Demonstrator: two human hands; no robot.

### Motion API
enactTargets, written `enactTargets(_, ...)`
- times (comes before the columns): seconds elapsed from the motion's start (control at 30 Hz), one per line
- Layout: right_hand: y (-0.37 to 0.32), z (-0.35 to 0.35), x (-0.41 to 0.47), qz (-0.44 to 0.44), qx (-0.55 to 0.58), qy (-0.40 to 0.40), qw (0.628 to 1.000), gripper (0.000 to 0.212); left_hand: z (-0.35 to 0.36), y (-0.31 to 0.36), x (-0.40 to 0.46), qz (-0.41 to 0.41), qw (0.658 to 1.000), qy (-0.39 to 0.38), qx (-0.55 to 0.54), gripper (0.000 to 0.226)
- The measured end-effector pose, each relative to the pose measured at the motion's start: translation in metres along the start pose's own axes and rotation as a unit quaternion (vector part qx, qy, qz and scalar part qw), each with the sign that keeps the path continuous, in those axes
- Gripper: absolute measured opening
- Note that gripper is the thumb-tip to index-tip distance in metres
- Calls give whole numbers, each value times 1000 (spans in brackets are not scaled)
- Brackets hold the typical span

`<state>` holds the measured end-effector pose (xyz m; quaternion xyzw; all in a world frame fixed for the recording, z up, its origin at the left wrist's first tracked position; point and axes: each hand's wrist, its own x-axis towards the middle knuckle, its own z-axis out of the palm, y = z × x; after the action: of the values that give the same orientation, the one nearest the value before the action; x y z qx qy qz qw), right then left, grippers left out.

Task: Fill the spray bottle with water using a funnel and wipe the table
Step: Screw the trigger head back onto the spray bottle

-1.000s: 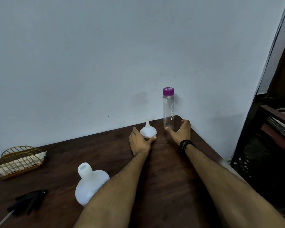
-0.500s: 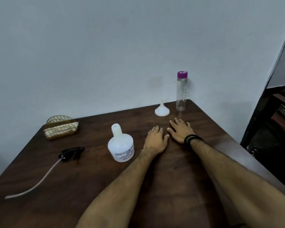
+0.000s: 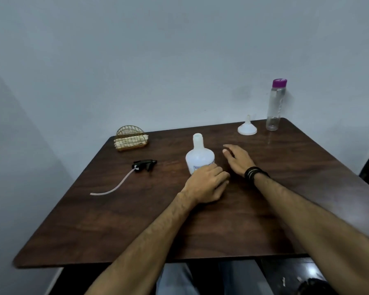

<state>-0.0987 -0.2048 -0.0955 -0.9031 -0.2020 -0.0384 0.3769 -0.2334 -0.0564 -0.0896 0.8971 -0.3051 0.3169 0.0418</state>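
A white spray bottle (image 3: 199,155) without its head stands upright near the middle of the dark wooden table (image 3: 136,220). My left hand (image 3: 207,184) lies just in front of the bottle, fingers loosely curled, touching or nearly touching its base. My right hand (image 3: 238,159), with dark bands at the wrist, hovers open to the right of the bottle, holding nothing. A white funnel (image 3: 247,127) sits upside down at the back right. Beside it stands a clear water bottle (image 3: 275,107) with a purple cap. The black spray head (image 3: 144,165) with its tube lies to the left.
A gold wire basket (image 3: 131,140) with folded cloths sits at the table's back left, near the wall. The table's back edge meets the plain wall. My legs show below the front edge.
Both hands drew back from the funnel and water bottle toward the spray bottle at the table's middle. The view pulled back and swung left, showing the whole table.
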Motion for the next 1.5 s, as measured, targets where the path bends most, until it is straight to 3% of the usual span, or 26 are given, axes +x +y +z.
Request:
enactTargets(0.1,-29,12,-7,-18,117,41,992,35,-25,-13,-19,-65,986,136,65,14)
enactTargets(0.2,-48,20,-14,-14,210,51,976,37,-41,-42,-42,-209,952,206,88,11)
enactTargets(0.3,-58,30,-17,-17,265,63,962,44,-53,-74,-69,-369,907,172,110,15)
enactTargets(0.4,-60,35,-19,-29,283,73,956,50,-59,-96,-90,-467,866,130,123,28)
enactTargets(0.5,-62,35,-18,-46,287,81,953,69,-63,-113,-99,-566,813,105,88,43)
enactTargets(0.6,-61,36,-14,-64,285,89,952,88,-61,-130,-103,-620,781,36,65,54)
enactTargets(0.67,-60,38,-12,-70,284,91,952,89,-58,-138,-103,-640,767,3,46,55)
enactTargets(0.83,-54,43,-7,-71,251,92,961,71,-49,-149,-103,-655,755,0,26,43)
enactTargets(1.0,-52,45,-12,-131,153,210,957,58,-52,-161,-80,-673,722,119,-111,34)
enactTargets(1.17,-54,44,-19,-141,145,221,954,49,-69,-166,-22,-659,612,297,-321,19)
enactTargets(1.37,-60,41,-23,-138,156,207,956,54,-113,-151,48,-488,467,402,-618,15)
enactTargets(1.5,-84,17,-12,-169,155,247,942,47,-130,-138,85,-389,437,424,-692,15)
